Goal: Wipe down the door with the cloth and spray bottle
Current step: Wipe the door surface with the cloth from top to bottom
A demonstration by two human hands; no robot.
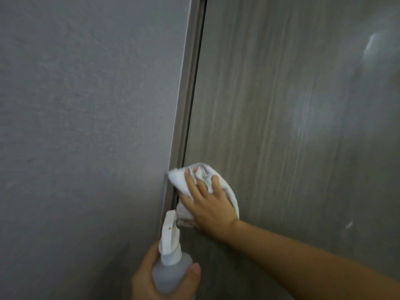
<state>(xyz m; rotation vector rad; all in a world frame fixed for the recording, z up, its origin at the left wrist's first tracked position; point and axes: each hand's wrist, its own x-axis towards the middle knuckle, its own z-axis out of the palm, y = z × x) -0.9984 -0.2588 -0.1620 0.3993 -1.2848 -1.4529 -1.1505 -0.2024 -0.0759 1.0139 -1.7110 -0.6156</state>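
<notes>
White cloth (203, 189) is being pressed against the wood-grain door (281, 118) under the right hand (211, 207), fingers spread flat, beside the frame (188, 105). Below this grip, the spray bottle (171, 265) is being clasped by the left hand (149, 280). Wiping is in hand; unwiped panel probably comes next.

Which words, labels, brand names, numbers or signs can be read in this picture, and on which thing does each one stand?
None can be read.
Spray bottle: no label or print shows; only a small orange dot on its white spray head.
Cloth: plain white, no text.
Door, door frame and wall: no sign or number.
</notes>
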